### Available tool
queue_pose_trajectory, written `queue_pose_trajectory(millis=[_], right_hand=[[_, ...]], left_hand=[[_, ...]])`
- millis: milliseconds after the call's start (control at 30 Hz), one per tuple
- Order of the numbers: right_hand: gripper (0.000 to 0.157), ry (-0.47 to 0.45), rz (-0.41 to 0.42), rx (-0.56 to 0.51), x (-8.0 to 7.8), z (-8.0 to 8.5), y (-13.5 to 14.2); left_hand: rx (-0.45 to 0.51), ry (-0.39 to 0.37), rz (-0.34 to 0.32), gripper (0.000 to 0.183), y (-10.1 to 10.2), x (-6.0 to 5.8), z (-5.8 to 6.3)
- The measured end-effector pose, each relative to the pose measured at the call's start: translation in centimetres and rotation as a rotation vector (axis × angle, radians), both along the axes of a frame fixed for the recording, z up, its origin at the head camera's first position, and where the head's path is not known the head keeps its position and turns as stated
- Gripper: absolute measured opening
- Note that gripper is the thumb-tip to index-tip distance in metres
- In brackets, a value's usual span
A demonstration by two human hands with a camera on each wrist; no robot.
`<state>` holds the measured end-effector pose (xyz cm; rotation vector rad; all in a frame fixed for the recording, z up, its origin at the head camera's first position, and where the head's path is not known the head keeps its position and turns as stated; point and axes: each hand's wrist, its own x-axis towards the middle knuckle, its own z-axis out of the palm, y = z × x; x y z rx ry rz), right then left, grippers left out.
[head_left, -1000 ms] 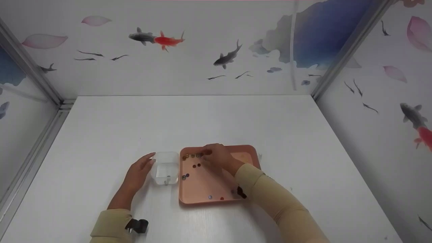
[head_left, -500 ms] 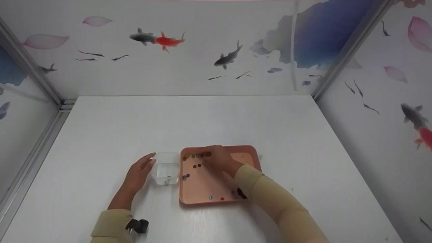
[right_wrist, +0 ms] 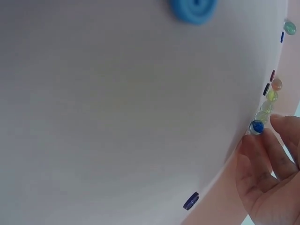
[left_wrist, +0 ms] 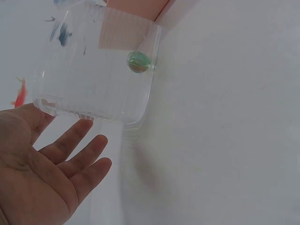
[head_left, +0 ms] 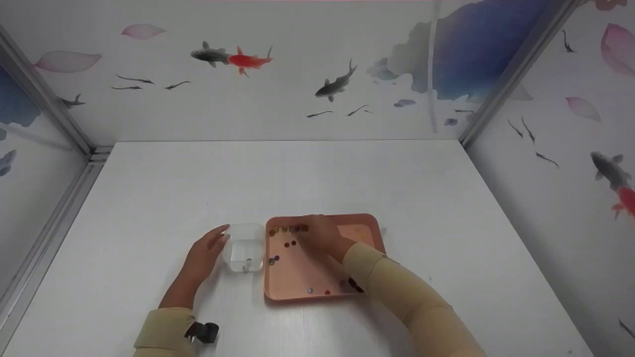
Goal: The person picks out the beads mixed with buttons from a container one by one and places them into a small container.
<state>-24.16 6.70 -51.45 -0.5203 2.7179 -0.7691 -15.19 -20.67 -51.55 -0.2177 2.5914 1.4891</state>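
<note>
My left hand [head_left: 202,255] lies at the left side of a clear plastic box [left_wrist: 89,70], fingertips right at its wall and fingers loosely extended. Inside the box is a greenish marble [left_wrist: 138,62]. On the box's right stands a shallow orange tray [head_left: 297,277]. Over its far rim area my right hand [head_left: 320,234] reaches down. In the right wrist view its thumb and fingers come right up to a blue marble [right_wrist: 257,126], with a small gap between thumb and index finger. Beside it runs a row of clear and yellow marbles [right_wrist: 272,95].
Dark buttons [head_left: 290,244] lie near the tray's left part. Along its front edge are a pale button [head_left: 310,290] and a red one [head_left: 327,292]. A bright blue button [right_wrist: 193,9] shows close to the right wrist camera. Printed walls [head_left: 297,119] enclose the white table [head_left: 163,198].
My right hand has shifted slightly toward me at the row of marbles, fingers drawn a little closer together. The left hand and the box have stayed put.
</note>
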Motion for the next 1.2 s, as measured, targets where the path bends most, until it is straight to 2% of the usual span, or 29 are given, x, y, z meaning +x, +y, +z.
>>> queue_pose_trajectory(millis=[500,767,1000,1200], right_hand=[[0.033,-0.008,-0.046,0.009,0.00,-0.34,-0.33],[0.025,0.113,-0.001,0.080,0.16,-0.73,-0.40],[0.034,0.060,-0.020,0.044,0.23,-0.88,-0.33],[0.037,0.101,0.018,0.035,0.19,-0.98,-0.21]], left_hand=[[0.016,0.030,-0.005,0.049,-0.06,-0.07,0.01],[0.001,0.007,0.002,0.051,0.10,0.10,0.17],[-0.001,-0.001,0.002,0.052,0.12,0.05,0.10],[0.002,-0.009,0.004,0.052,0.17,-0.05,0.04]])
